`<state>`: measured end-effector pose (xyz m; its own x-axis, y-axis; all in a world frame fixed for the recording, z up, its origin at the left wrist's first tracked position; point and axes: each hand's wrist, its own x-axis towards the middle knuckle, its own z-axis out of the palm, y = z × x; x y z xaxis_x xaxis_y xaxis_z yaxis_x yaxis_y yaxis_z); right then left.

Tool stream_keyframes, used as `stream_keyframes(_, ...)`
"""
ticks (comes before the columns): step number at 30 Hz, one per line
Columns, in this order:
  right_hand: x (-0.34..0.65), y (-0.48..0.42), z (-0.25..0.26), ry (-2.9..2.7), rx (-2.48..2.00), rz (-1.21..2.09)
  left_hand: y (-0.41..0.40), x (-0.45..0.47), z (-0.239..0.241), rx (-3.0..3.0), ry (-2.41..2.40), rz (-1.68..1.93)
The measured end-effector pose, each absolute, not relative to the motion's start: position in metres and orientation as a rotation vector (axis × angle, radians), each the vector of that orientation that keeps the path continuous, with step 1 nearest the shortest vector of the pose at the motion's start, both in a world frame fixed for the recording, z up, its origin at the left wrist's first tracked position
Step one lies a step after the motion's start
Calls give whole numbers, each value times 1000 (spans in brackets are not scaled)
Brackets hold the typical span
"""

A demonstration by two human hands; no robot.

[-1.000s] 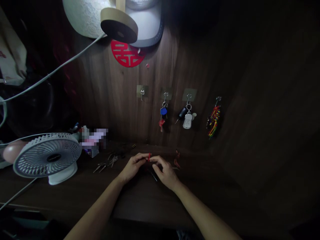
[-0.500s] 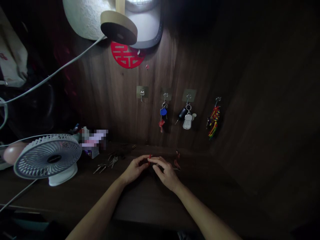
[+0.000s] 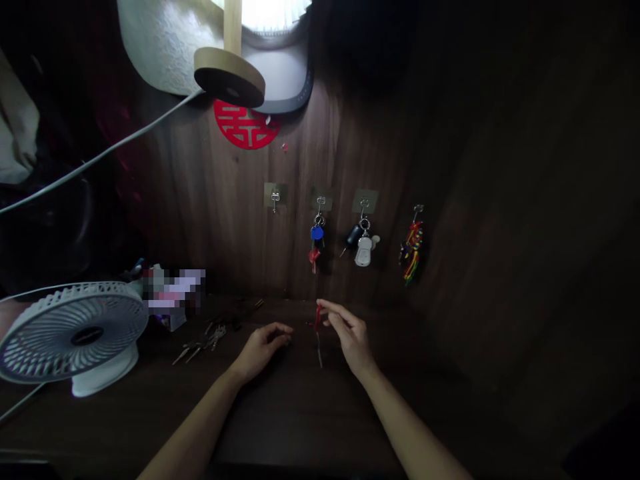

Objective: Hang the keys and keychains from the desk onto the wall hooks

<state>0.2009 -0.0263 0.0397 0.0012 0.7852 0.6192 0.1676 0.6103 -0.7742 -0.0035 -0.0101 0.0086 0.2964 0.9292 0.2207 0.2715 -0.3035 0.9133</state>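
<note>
My right hand [image 3: 350, 333] is raised a little above the dark wooden shelf [image 3: 300, 407], pinching a red-tagged key [image 3: 318, 327] that hangs down from its fingertips. My left hand [image 3: 263, 347] rests low on the shelf to the left, fingers curled loosely; I cannot make out anything in it. On the wall behind are four adhesive hooks: a bare hook [image 3: 274, 197], a blue and red key bunch [image 3: 315, 240], a black and white fob bunch [image 3: 361, 243] and a multicoloured tassel [image 3: 411, 243].
A white desk fan [image 3: 75, 333] stands at the left. Loose keys [image 3: 200, 341] lie on the shelf between the fan and my left hand. A lamp base [image 3: 229, 77] and a red paper cutout [image 3: 245, 127] are above; a white cable [image 3: 100, 157] crosses the left.
My hands, pinched together around the red piece before, have come apart. The right hand has lifted up and right with the red-tagged key; the left stayed low. The view shifted a little.
</note>
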Motion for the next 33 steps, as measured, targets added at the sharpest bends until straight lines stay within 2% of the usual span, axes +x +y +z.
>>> stream_keyframes(24,356,21,120,-1244,-1075,16,-17,0,17,1887,1184,950)
stream_keyframes(33,392,53,169,-1359,-1195,-243,-14,-1,15,1877,1178,933)
